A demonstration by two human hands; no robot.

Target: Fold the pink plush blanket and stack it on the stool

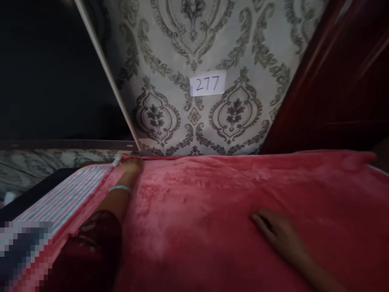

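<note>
Outstretched, left hand [131,165] grips the red blanket's [212,211] far corner; right hand [278,231] rests flat, open.

Pink fleece blanket [212,211] spread over the bed. Left hand [131,165] at the far left corner of the blanket, fingers curled on its edge, bangle [119,188] on the wrist. Right hand [278,231] flat, palm down, near right. Striped sheet [65,198] exposed at left. Paper label "277" [208,83] on patterned wallpaper [170,61], far.
</note>
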